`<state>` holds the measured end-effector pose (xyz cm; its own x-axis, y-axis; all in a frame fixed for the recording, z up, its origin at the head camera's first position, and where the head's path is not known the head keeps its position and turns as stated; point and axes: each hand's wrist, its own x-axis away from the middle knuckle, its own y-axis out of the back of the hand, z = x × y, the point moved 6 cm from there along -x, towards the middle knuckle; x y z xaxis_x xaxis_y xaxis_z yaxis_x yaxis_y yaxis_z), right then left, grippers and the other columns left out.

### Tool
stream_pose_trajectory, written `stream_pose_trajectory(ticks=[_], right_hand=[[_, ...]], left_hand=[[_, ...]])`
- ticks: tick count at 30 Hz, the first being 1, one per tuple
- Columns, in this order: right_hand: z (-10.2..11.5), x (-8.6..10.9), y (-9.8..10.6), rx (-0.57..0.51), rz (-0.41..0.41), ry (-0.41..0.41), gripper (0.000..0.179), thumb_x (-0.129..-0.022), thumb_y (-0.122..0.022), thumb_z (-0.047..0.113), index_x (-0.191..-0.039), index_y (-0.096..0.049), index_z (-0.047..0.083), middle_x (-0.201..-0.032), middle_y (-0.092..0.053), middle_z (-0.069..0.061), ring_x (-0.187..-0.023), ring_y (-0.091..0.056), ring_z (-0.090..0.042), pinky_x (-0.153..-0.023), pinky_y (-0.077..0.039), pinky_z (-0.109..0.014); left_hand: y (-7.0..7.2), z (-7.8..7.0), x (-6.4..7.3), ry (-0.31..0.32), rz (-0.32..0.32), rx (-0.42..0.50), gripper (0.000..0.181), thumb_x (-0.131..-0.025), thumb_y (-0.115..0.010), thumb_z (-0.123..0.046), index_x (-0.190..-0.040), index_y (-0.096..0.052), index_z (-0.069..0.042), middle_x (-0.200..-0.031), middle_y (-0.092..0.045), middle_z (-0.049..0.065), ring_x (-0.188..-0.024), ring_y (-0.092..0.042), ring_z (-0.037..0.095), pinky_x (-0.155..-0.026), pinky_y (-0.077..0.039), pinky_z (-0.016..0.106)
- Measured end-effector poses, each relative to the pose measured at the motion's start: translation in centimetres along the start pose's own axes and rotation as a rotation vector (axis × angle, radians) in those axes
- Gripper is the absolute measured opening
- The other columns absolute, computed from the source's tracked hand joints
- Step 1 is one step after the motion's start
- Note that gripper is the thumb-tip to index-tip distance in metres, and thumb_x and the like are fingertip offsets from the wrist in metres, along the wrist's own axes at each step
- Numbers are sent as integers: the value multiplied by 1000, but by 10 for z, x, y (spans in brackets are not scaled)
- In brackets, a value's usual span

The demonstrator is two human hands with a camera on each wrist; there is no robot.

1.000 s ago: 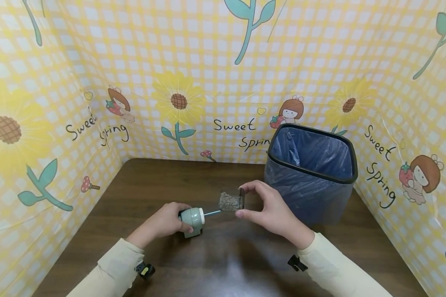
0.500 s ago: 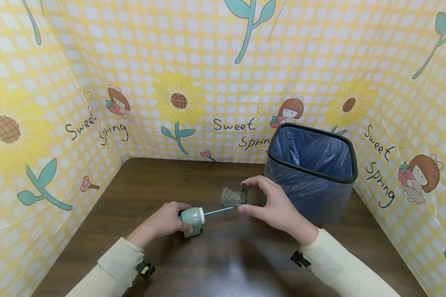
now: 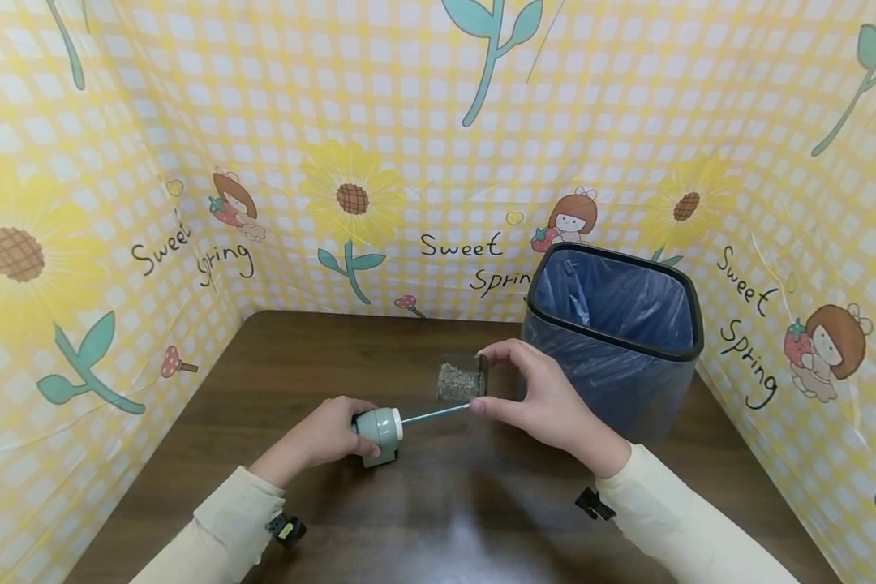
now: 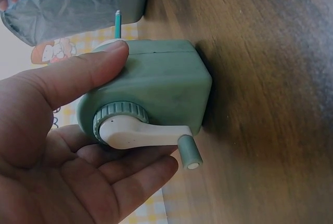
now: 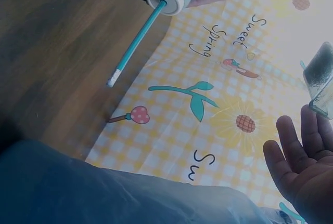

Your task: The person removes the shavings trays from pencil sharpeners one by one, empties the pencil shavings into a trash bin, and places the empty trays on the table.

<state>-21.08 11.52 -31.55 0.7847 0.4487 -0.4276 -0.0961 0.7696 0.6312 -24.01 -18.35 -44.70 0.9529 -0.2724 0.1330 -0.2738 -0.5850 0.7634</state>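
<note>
My left hand [image 3: 324, 430] grips a green crank pencil sharpener [image 3: 376, 436] on the table. In the left wrist view its thumb lies over the top, beside the white crank handle [image 4: 140, 133]. A blue-green pencil [image 3: 435, 414] sticks out of the sharpener's white ring, its eraser end pointing right. My right hand [image 3: 543, 397] pinches the edge of a small clear shavings drawer [image 3: 460, 381] between thumb and fingers, above the table. Grey-brown shavings fill much of the drawer. The right wrist view shows only part of the drawer at its right edge.
A dark-rimmed bin [image 3: 613, 349] with a blue bag liner stands at the back right, just behind my right hand. Checked, flower-printed sheeting [image 3: 438, 162] walls the brown wooden table [image 3: 321, 349] at the back and both sides.
My right hand has moved right and slightly away with the shavings drawer, so more of the pencil shows. The left hand and sharpener have stayed in place.
</note>
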Motion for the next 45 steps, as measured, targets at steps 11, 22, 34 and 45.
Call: stream_pose_trajectory(ticks=[11,22,34,45], right_hand=[[-1,-3,10,7,1,-25,55,-81,-88,37,-127,-63,19,-121,-65,10,-115,-58,-16,-104,-46,-49],[1,-3,16,12,-11,-34,56,-82,-88,37,-127,-63,15,-120,-64,8,-112,-58,-13,-103,-46,-50],[5,-7,26,1,-18,-40,53,-83,-87,33,-127,-63,17,-119,-66,4,-112,-61,-16,-100,-49,-50],[3,-9,37,4,-43,-53,52,-83,-87,31,-127,-63,15,-121,-66,2,-111,-62,-20,-99,-49,-52]], left_hand=[[0,-1,-1,-7,-2,0,68,-71,-94,-26,-129,-67,-4,-103,-70,5,-84,-62,18,-72,-53,35],[-1,-2,0,1,4,9,69,-71,-94,-26,-130,-67,-4,-102,-71,4,-84,-62,18,-71,-52,35],[0,0,0,1,7,7,69,-71,-94,-27,-130,-67,-5,-103,-71,4,-85,-62,18,-72,-53,35],[-1,2,-1,-6,13,-1,70,-71,-94,-28,-131,-67,-4,-102,-71,2,-84,-62,17,-72,-53,35]])
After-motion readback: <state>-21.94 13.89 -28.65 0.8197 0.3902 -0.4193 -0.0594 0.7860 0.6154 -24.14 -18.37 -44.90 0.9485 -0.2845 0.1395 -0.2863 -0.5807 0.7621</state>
